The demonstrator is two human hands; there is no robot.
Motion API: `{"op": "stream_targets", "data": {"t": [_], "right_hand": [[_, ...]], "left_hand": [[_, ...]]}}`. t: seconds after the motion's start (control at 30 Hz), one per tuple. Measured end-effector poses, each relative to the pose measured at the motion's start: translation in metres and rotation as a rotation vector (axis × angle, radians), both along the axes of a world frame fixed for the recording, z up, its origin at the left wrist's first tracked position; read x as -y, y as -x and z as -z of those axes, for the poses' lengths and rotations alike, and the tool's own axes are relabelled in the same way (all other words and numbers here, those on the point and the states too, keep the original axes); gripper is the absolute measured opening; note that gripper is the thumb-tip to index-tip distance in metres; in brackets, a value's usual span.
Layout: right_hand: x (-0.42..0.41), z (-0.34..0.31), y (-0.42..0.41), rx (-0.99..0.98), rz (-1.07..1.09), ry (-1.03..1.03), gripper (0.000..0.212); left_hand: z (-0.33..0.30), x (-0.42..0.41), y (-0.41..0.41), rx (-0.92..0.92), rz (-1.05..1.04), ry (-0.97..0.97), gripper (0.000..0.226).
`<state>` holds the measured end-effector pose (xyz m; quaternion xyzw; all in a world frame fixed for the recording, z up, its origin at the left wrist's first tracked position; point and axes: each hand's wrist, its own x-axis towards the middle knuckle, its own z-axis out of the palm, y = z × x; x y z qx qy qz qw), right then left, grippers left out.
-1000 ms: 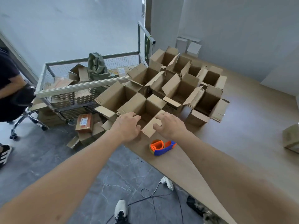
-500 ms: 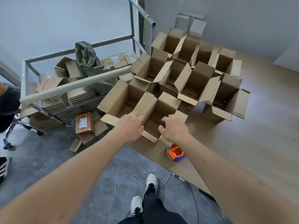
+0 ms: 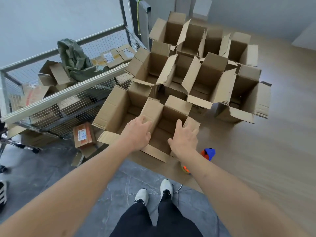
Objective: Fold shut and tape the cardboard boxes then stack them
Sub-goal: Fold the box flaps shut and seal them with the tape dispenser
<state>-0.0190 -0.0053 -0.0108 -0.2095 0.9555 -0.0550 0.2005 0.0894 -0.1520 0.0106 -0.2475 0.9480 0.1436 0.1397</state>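
The nearest open cardboard box [image 3: 154, 152] stands at the near edge of the wooden platform [image 3: 273, 159], its flaps up. My left hand [image 3: 136, 133] grips its left flap, fingers curled over the top edge. My right hand [image 3: 185, 139] holds the right flap, with the thumb inside the box and the fingers over the flap. Several more open boxes [image 3: 203, 79] crowd behind it. An orange and blue tape dispenser [image 3: 208, 153] lies on the platform just right of my right wrist, partly hidden by the forearm.
A wire cage cart [image 3: 56, 98] with boxes and a green cloth [image 3: 75, 60] stands at the left. A taped parcel [image 3: 83, 135] lies on the grey floor beside it. My feet [image 3: 153, 192] are at the platform's edge. Another person's shoe [image 3: 2, 192] shows far left.
The view has tilted down and come closer to the boxes. My hands have shifted from the nearest box's front rim onto its left and right flaps.
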Motion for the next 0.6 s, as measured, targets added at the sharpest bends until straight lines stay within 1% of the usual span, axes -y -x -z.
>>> {"op": "stream_targets", "data": {"t": [0.07, 0.1, 0.2, 0.3, 0.37, 0.47, 0.6], "right_hand": [[0.003, 0.006, -0.007, 0.055, 0.052, -0.005, 0.097], [0.004, 0.010, -0.012, 0.071, 0.073, 0.010, 0.103], [0.003, 0.019, -0.022, 0.047, 0.109, 0.096, 0.105], [-0.001, 0.018, -0.023, 0.016, 0.198, 0.258, 0.099], [-0.004, 0.011, -0.021, -0.021, 0.246, 0.325, 0.087], [-0.011, -0.002, -0.019, -0.058, 0.234, 0.323, 0.075], [-0.028, -0.023, -0.021, -0.020, 0.209, 0.305, 0.064]], "left_hand": [[0.002, 0.001, 0.000, -0.018, 0.013, -0.005, 0.039], [0.003, 0.002, -0.001, -0.018, 0.027, -0.007, 0.039], [0.007, 0.006, -0.006, -0.012, 0.084, 0.000, 0.038], [0.007, 0.009, -0.011, -0.027, 0.121, -0.010, 0.042], [0.004, 0.010, -0.013, -0.058, 0.142, -0.018, 0.046], [-0.005, 0.013, -0.016, -0.113, 0.176, -0.023, 0.052], [-0.018, 0.015, -0.018, -0.175, 0.225, -0.022, 0.056]]}}
